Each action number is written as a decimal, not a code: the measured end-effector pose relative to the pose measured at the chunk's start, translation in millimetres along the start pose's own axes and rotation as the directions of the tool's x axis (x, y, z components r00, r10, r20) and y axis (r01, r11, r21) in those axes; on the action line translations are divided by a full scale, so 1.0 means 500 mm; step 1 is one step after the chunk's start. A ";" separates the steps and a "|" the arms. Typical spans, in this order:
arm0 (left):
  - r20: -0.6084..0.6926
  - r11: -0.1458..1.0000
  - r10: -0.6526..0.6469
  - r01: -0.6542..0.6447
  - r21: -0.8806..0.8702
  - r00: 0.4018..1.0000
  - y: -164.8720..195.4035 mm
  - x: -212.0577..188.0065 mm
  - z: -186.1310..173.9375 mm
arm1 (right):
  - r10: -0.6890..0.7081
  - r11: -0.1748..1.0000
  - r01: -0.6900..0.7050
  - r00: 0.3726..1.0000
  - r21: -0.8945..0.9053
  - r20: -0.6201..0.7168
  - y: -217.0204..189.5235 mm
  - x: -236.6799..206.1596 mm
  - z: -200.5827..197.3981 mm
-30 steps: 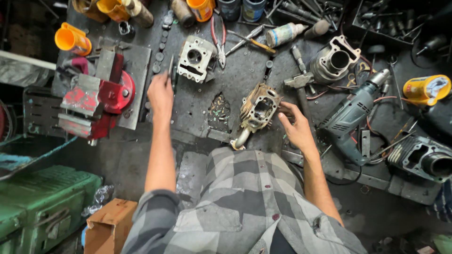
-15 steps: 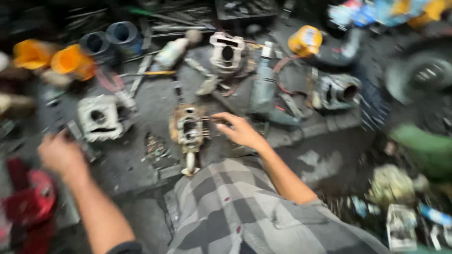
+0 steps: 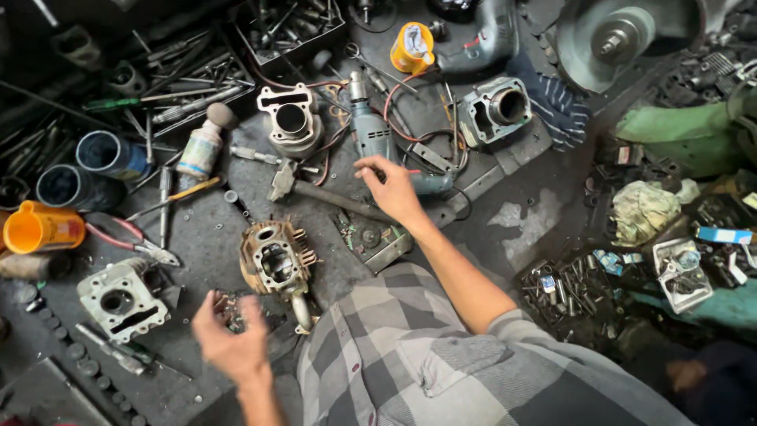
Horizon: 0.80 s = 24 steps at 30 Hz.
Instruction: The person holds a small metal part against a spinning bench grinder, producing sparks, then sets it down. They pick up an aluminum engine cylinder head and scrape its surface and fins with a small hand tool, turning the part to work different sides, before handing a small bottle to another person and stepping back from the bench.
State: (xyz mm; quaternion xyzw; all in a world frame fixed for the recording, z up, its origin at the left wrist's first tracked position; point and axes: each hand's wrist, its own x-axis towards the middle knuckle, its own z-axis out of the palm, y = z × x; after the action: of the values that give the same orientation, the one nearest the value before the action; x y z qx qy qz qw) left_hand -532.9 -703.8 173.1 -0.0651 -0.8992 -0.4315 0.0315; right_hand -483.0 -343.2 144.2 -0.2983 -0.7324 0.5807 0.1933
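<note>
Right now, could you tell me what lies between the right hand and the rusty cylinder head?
In the head view, a hammer lies between the right hand and the rusty cylinder head, its handle running under the hand.

Rusty brown finned metal cylinder head (image 3: 277, 264): rough, matt, corroded. Grey cast-metal cylinder block (image 3: 290, 120): dull, grainy. Grey-green elec. drill w/ matt plastic body (image 3: 371, 130). Orange glossy plastic jug (image 3: 43, 229). Crumpled pale cloth rag (image 3: 650, 209). Dark floor (image 3: 512, 213): greasy, gritty.

Right hand (image 3: 392, 189) is hovering over the hammer (image 3: 319, 191), just before the drill (image 3: 371, 134). Left hand (image 3: 229, 335) is sitting near the engine head (image 3: 276, 264), at its near-left. Cylinder (image 3: 290, 120) is lying left of the drill, another cylinder (image 3: 497, 106) to its right. Pliers (image 3: 130, 243) are lying left of the engine head.
</note>
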 end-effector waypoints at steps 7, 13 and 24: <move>0.169 0.995 -0.053 0.039 0.086 0.984 0.074 -0.038 0.116 | -0.096 0.980 0.112 0.990 -0.164 0.104 -0.022 -0.001 -0.033; 0.088 0.977 -0.194 0.185 0.105 0.977 0.072 -0.034 0.138 | -0.067 0.989 0.080 0.992 -0.126 0.105 -0.027 -0.018 -0.034; 0.222 0.988 -0.104 0.075 0.137 0.969 0.066 -0.011 0.062 | -0.224 0.688 0.038 0.961 -0.724 -0.163 0.040 0.071 -0.211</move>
State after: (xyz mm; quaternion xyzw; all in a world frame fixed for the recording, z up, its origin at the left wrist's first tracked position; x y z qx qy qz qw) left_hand -523.0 -659.9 178.4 -0.0715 -0.9247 -0.3635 -0.0879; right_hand -439.2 -239.2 149.1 -0.3636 -0.8909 0.1949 0.1900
